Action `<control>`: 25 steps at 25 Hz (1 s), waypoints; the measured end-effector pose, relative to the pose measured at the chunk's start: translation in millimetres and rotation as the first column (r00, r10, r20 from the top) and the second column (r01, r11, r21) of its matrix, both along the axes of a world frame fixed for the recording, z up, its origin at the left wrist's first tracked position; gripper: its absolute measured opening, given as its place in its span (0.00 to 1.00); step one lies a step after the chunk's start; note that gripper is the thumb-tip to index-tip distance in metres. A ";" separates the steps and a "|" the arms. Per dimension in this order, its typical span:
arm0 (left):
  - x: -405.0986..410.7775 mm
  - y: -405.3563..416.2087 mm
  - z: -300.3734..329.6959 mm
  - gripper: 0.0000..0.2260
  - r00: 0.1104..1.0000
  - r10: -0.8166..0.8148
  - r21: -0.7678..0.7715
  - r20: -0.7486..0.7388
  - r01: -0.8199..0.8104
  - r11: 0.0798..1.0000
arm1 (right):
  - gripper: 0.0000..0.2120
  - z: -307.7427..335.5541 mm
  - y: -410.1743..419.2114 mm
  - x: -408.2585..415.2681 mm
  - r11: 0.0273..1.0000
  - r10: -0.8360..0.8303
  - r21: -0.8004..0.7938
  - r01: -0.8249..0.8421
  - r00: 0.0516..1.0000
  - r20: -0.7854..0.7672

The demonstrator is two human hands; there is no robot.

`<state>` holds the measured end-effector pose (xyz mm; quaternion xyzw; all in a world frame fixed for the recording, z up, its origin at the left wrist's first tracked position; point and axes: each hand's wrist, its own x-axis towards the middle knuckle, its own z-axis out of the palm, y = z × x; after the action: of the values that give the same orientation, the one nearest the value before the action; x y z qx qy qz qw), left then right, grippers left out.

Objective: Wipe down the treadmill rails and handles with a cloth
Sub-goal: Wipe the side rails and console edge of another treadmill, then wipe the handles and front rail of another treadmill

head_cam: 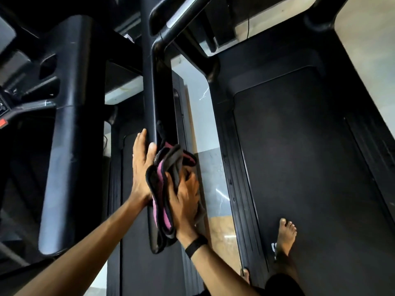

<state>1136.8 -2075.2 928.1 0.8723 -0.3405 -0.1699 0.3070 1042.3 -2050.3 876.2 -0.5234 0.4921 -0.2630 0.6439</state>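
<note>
one cloth (165, 186) pressed by two hands on one rail (157, 99)

Bare foot (286, 236) on dark belt; black wristband (195, 245) (plain); tiled floor (372, 39).

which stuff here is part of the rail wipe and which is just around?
In the job:
- cloth, grey and pink
- handrail being wiped
- left hand flat on the rail
- right hand pressing the cloth

Just around:
- treadmill belt
- wide handrail
- wristband
- red button
</note>
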 end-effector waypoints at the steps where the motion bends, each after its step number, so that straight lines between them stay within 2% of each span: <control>1: 4.1 2.2 -9.6 0.25 1.000 0.002 -0.034 -0.022 -0.002 0.999 | 0.48 -5.5 -7.2 8.5 0.997 0.011 0.082 -0.012 1.000 0.014; 3: 6.8 -0.2 -10.3 0.24 0.996 0.037 -0.055 -0.083 -0.042 0.998 | 0.50 -10.0 -25.8 22.3 0.989 0.011 0.148 -0.024 0.996 0.085; 6: 8.0 -1.9 -12.8 0.19 0.978 0.104 -0.120 -0.183 -0.127 0.985 | 0.47 -15.4 -44.4 32.8 0.994 0.041 0.098 -0.054 0.991 0.125; 10: 7.7 -6.3 -12.6 0.23 0.982 0.088 -0.143 -0.165 -0.112 0.983 | 0.45 -22.2 -82.3 57.9 0.981 0.022 0.189 -0.055 0.985 0.172; 13: 2.4 -6.7 -9.4 0.22 0.989 0.061 -0.140 -0.131 -0.079 0.987 | 0.46 -37.3 -103.6 68.8 0.954 0.031 0.287 -0.090 0.979 0.203; 15: -0.3 -9.4 -6.4 0.21 0.991 0.066 -0.126 -0.116 -0.080 0.989 | 0.41 -43.7 -109.3 67.0 0.940 0.085 0.308 -0.145 0.976 0.200; 18: -2.3 -10.7 -4.0 0.21 0.992 0.075 -0.135 -0.103 -0.089 0.987 | 0.23 -53.5 -105.2 60.7 0.907 0.180 0.347 -0.240 0.964 0.197; 20: -1.8 -10.6 -5.0 0.21 0.991 0.092 -0.135 -0.094 -0.104 0.985 | 0.20 -55.3 -90.1 46.3 0.855 0.168 0.452 -0.252 0.961 0.219; 22: -1.9 -9.9 -5.4 0.21 0.992 0.094 -0.131 -0.083 -0.104 0.986 | 0.23 -51.0 -61.1 31.3 0.844 0.151 0.486 -0.227 0.970 0.191; 25: -2.0 -8.8 -5.8 0.21 0.991 0.101 -0.143 -0.093 -0.114 0.983 | 0.54 -28.3 -35.8 21.5 0.914 0.202 0.358 -0.192 0.979 0.010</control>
<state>1134.8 -2084.0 922.3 0.8562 -0.2911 -0.1646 0.3937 1063.7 -2086.1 848.0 -0.4480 0.4851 -0.0959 0.7448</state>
